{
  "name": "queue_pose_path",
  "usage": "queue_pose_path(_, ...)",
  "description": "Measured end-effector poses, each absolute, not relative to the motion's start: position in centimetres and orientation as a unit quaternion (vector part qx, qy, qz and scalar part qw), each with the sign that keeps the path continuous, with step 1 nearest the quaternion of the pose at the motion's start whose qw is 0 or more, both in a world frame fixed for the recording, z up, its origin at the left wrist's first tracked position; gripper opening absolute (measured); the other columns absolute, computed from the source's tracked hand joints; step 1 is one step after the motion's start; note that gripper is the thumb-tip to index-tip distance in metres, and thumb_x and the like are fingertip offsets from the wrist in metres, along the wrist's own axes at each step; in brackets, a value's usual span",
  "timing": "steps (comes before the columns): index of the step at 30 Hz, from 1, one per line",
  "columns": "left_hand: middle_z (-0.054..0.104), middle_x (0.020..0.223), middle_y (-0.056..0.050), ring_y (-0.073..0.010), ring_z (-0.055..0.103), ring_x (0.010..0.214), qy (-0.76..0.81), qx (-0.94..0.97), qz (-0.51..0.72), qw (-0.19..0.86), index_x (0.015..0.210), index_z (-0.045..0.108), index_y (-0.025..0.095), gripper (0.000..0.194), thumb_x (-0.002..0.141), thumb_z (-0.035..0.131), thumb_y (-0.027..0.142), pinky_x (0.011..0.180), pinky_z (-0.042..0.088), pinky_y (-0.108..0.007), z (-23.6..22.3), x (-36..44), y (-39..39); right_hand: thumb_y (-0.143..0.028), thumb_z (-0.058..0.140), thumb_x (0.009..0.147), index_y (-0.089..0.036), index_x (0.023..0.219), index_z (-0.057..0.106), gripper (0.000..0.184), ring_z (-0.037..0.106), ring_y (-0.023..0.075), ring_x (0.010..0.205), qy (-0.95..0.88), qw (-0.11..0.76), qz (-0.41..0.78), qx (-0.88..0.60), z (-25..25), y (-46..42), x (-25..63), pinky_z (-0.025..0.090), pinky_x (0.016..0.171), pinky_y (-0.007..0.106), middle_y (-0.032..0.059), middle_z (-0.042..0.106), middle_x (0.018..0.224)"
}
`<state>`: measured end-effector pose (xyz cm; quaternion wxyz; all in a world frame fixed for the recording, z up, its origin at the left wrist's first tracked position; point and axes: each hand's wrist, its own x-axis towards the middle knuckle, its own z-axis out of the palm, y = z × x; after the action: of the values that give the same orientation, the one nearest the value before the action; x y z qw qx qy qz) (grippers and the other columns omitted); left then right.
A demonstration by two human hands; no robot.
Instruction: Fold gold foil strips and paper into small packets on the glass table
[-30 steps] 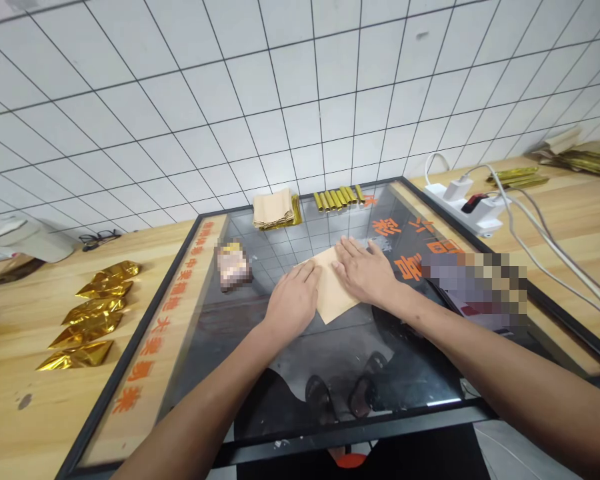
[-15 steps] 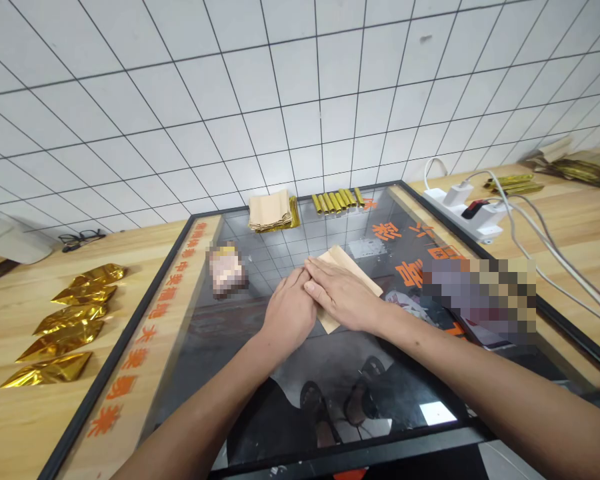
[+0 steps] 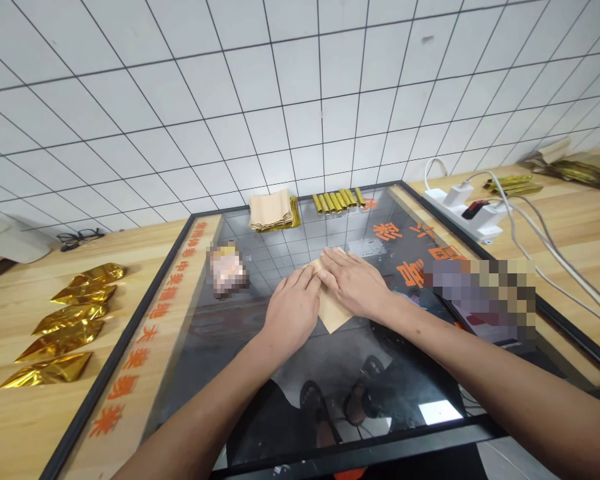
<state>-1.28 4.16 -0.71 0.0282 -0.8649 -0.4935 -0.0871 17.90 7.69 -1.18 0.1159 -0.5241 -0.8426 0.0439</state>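
Observation:
A tan paper sheet [image 3: 334, 312] lies on the glass-topped panel [image 3: 300, 373] in the middle of the view. My left hand [image 3: 293, 308] presses on its left edge with the fingers laid flat. My right hand [image 3: 356, 283] lies flat over its upper right part, fingers stretched toward the left. The two hands touch at the fingertips, and most of the sheet is hidden under them. Only its near corner shows.
A stack of tan sheets [image 3: 271, 209] and a row of gold rolls [image 3: 337, 199] sit at the panel's far edge. Several gold foil pouches [image 3: 67, 320] lie on the wooden table at left. A white power strip [image 3: 467, 208] with cables sits at right.
My right hand has slid back to the right and up across the sheet, and my left hand has shifted a little forward. The paper now looks narrower than a second ago.

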Motion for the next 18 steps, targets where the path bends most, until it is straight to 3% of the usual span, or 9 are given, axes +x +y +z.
queue_pose_path(12, 0.059, 0.161, -0.015, -0.0305, 0.056, 0.147, -0.489, -0.866, -0.098, 0.043, 0.149, 0.061, 0.014, 0.044, 0.111, 0.039, 0.020, 0.117, 0.050, -0.048, -0.7, -1.4, 4.1, -0.043, 0.020, 0.115, -0.012, 0.163, 0.051, 0.065, 0.040, 0.0295, 0.161, -0.813, 0.082, -0.004, -0.576, -0.5, 7.9, 19.1, 0.024, 0.132, 0.060, 0.0149, 0.043, 0.172)
queue_pose_path(18, 0.061, 0.158, -0.015, -0.0302, 0.057, 0.144, -0.484, -0.868, -0.104, 0.047, 0.145, 0.062, 0.016, 0.042, 0.109, 0.041, 0.017, 0.114, 0.050, -0.047, -0.6, -1.2, 4.1, -0.047, 0.021, 0.115, -0.007, 0.162, 0.050, 0.069, 0.039, 0.0307, 0.161, -0.804, 0.079, -0.006, -0.590, -0.1, 8.1, 19.2, 0.026, 0.132, 0.059, 0.0177, 0.044, 0.171)
